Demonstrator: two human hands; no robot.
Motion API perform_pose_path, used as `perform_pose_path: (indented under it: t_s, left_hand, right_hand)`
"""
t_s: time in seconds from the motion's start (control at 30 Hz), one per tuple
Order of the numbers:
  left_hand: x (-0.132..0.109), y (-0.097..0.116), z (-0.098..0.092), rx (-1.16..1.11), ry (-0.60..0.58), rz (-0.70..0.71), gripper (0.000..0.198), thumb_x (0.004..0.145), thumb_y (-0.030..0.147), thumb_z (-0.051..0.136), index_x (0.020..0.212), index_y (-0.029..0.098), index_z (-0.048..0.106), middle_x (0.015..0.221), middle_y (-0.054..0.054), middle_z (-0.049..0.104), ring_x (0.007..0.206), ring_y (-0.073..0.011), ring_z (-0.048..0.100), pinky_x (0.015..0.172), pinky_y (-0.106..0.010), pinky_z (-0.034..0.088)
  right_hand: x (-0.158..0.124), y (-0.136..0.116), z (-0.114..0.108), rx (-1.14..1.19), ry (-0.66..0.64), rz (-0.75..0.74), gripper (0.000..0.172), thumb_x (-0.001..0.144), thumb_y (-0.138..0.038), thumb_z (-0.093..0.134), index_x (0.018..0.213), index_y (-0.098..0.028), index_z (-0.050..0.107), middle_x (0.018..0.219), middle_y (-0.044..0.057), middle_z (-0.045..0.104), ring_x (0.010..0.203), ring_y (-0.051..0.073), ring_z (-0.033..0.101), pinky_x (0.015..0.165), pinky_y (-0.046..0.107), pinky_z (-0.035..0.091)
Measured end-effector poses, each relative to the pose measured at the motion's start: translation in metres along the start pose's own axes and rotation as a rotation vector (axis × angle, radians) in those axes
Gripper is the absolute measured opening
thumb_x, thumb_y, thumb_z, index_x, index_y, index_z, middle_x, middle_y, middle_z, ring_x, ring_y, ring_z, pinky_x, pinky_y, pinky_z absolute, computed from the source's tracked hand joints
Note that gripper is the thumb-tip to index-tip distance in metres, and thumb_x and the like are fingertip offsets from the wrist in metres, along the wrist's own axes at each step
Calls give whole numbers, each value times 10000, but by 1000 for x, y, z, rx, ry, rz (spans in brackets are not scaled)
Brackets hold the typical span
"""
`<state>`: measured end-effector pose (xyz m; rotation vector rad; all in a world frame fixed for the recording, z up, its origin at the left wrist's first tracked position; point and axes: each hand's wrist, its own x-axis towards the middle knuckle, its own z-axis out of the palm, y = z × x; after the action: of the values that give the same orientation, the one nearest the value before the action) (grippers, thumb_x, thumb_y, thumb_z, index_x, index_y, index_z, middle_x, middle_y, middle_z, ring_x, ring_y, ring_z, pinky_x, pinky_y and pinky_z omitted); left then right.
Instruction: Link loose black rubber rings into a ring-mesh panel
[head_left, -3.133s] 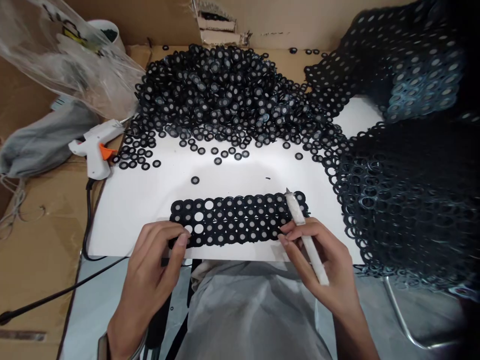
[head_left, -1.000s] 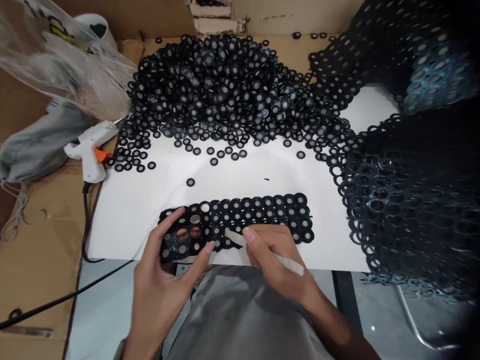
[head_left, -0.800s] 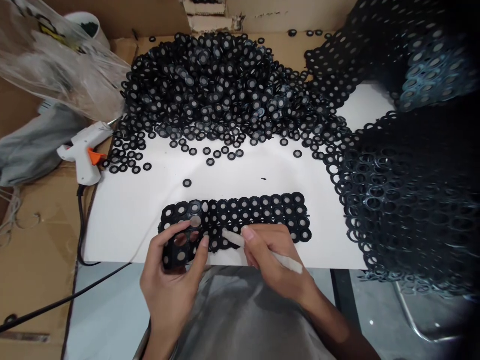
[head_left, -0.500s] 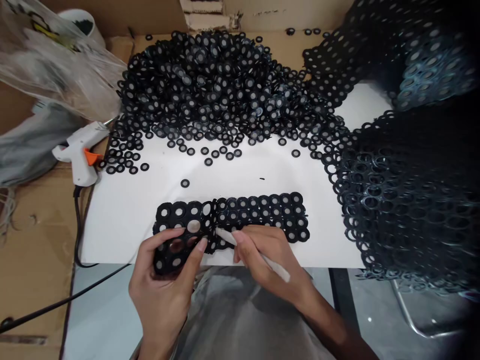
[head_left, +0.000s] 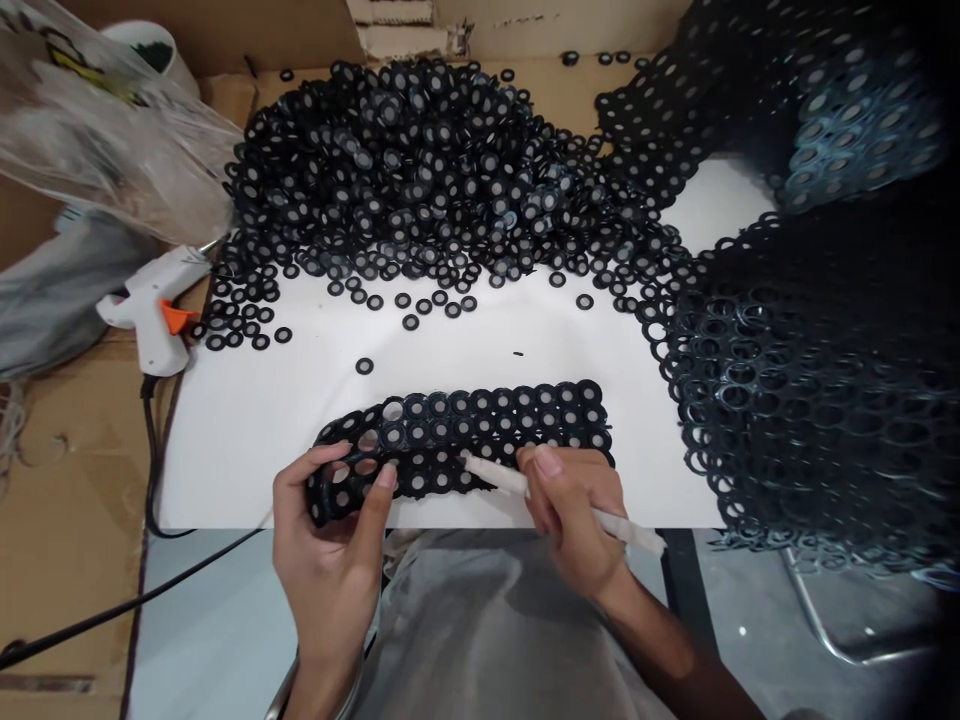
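Note:
A strip of joined black rings (head_left: 480, 412) lies along the front of the white board (head_left: 247, 430), in several rows. Its left end bends up into my left hand (head_left: 330, 530), whose thumb and fingers pinch it. Some rings near that end show through as open holes; most others have pale centres. My right hand (head_left: 574, 500) grips a thin whitish stick (head_left: 499, 475), perhaps wrapped in tape or paper. The stick's tip is at the strip's lower rows, right of my left thumb; whether it touches is unclear.
A large heap of loose black rings (head_left: 405, 170) covers the back of the board. A white glue gun (head_left: 157, 300) with an orange trigger lies at left, its cable running down. Joined ring sheets (head_left: 772, 380) pile up at right. A plastic bag (head_left: 112, 120) stands back left.
My right hand and the stick have moved right along the strip. The strip's left part, bunched at a fold before, now runs smoothly into the rest. The view has shifted slightly.

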<state>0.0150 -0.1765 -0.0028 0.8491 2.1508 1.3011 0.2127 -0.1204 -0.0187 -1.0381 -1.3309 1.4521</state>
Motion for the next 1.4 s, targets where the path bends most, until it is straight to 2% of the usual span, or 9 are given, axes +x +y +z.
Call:
perform_pose_path:
  t_s: [0.17, 0.33, 0.43, 0.57, 0.8, 1.1, 1.17, 1.23, 1.4]
  left_hand:
    - [3, 5, 1, 8, -49, 2, 531, 883, 423, 920, 1335, 298, 672, 1138, -37, 728, 1040, -236, 750, 877, -352, 635]
    - [7, 13, 8, 4, -62, 16, 699, 763, 394, 1013, 1341, 294, 633, 1143, -32, 712, 1030, -238, 751, 899, -375, 663]
    - [8, 17, 10, -12, -73, 8, 721, 744, 378, 1028, 1347, 306, 639, 1169, -35, 720, 1040, -239, 755, 885, -361, 675]
    - [8, 18, 9, -65, -142, -30, 689, 808, 401, 988, 1401, 341, 643, 1266, -49, 735, 1100, -253, 768, 855, -335, 691]
    - [16, 8, 2, -183, -303, -128, 748, 834, 402, 968, 1491, 363, 611, 1363, -76, 758, 1182, -295, 795, 872, -343, 721]
    - [15, 26, -3, -153, -457, -183, 868, 827, 469, 957, 1586, 340, 554, 1293, -122, 801, 1113, -341, 837, 931, -448, 740]
    - [13, 25, 2, -110, -440, -131, 909, 795, 430, 987, 1585, 345, 547, 1224, -100, 802, 1010, -311, 849, 885, -442, 749]
    - [11, 22, 8, -63, -337, -34, 872, 784, 397, 996, 1549, 346, 581, 1279, -90, 769, 1014, -293, 838, 866, -429, 747]
    - [10, 14, 9, 128, -113, 252, 805, 855, 359, 950, 1575, 336, 588, 1612, -108, 568, 1434, -342, 646, 1205, -517, 588]
  right_hand:
    - [5, -3, 4, 12, 37, 12, 628, 1198, -359, 500, 595, -217, 405, 557, -20, 434, 526, 150, 440, 546, 343, 302]
    - [15, -10, 6, -61, -89, 22, 254, 1036, -283, 769, 899, -254, 557, 905, -12, 635, 701, 151, 578, 665, 311, 466]
    - [19, -11, 8, -167, -175, 13, 218, 1034, -247, 763, 1003, -271, 549, 1109, 34, 694, 980, 208, 731, 799, 321, 547]
    - [21, -9, 11, -278, -202, -72, 177, 1086, -210, 685, 1041, -278, 528, 1117, 48, 696, 1346, 275, 703, 947, 337, 555]
    - [19, -6, 14, -359, -186, -116, 158, 1118, -177, 622, 1061, -280, 516, 1124, 63, 683, 1353, 270, 705, 935, 333, 563]
    - [20, -6, 14, -375, -185, -118, 157, 1115, -156, 606, 1062, -277, 522, 1130, 56, 683, 1305, 252, 719, 911, 327, 558]
    - [20, -6, 13, -364, -193, -127, 160, 1109, -146, 602, 1061, -274, 520, 1123, 58, 677, 1317, 252, 716, 927, 326, 561]
    - [21, -5, 13, -365, -201, -134, 161, 1101, -136, 595, 1063, -274, 521, 1117, 61, 680, 1327, 256, 713, 938, 332, 565]
    - [22, -4, 12, -354, -203, -145, 189, 1078, -92, 586, 1063, -272, 530, 1123, 62, 696, 1295, 244, 731, 948, 334, 573]
